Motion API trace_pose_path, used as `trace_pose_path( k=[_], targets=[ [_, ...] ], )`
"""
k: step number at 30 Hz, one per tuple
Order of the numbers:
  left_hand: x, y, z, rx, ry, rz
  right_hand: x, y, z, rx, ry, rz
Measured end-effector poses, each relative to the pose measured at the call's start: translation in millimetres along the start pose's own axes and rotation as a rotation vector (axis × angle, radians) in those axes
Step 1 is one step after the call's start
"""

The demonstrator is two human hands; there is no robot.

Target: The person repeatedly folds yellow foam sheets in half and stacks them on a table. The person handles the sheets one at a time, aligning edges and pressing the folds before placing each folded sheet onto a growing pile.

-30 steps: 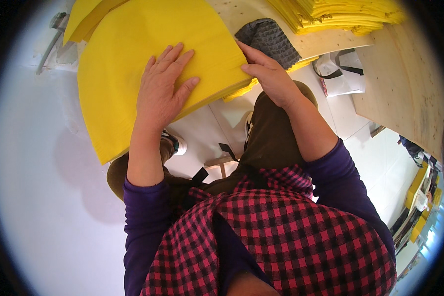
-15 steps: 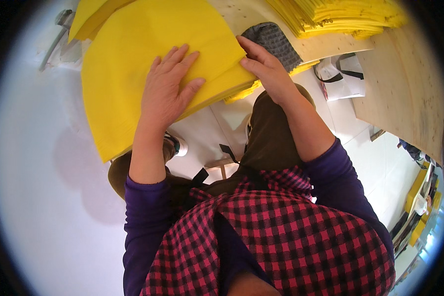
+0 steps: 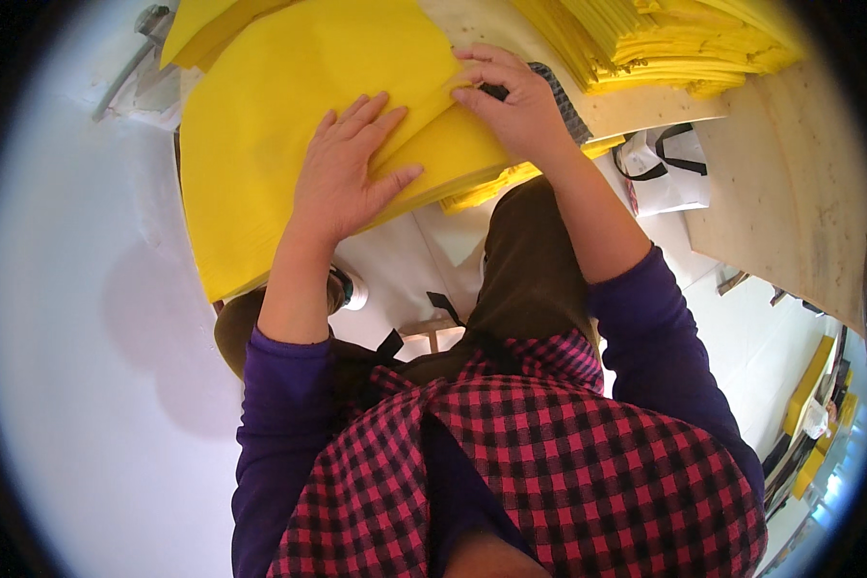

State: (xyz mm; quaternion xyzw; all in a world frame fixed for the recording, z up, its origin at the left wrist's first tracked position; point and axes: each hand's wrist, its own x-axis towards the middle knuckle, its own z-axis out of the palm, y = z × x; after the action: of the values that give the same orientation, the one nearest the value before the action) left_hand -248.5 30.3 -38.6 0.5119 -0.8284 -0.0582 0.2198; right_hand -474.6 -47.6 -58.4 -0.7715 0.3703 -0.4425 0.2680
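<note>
A broad yellow fabric sheet [image 3: 250,164] with a rounded far end lies on top of a stack of similar sheets in front of me. My left hand [image 3: 342,183] rests flat on it, fingers spread and thumb pointing right. At the sheet's right edge, my right hand [image 3: 520,106] pinches the top layer between thumb and fingers. The layer is raised there in a fold, baring the yellow sheet [image 3: 458,144] underneath. Partly behind my right hand is a dark grey quilted cloth [image 3: 568,106].
More yellow fabric is piled at the top right [image 3: 684,48] on a pale wooden board [image 3: 790,173]. A white bag [image 3: 669,178] with black handles stands on the floor to the right. At the far left, a grey metal bar [image 3: 125,82] sits beside the white wall.
My right hand has gone from resting along the stack's right edge to gripping the top sheet and folding its edge inward. My left hand stays flat on the sheet.
</note>
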Motion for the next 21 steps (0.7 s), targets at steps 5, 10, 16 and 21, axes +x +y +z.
trace_pose_path(
  k=[5, 10, 16, 21],
  targets=[
    [0, -6, 4, -0.088, 0.028, -0.023, 21, -4, 3, -0.068, 0.057, -0.107],
    [-1, -7, 6, -0.175, 0.044, -0.051, 8, 14, -40, -0.148, 0.093, 0.172],
    [-1, -9, 6, -0.235, 0.049, -0.066, -24, 52, -63, -0.369, -0.191, 0.414],
    [-1, -12, 5, -0.252, 0.044, -0.073, -24, 71, -61, -0.347, -0.184, 0.376]
  ],
)
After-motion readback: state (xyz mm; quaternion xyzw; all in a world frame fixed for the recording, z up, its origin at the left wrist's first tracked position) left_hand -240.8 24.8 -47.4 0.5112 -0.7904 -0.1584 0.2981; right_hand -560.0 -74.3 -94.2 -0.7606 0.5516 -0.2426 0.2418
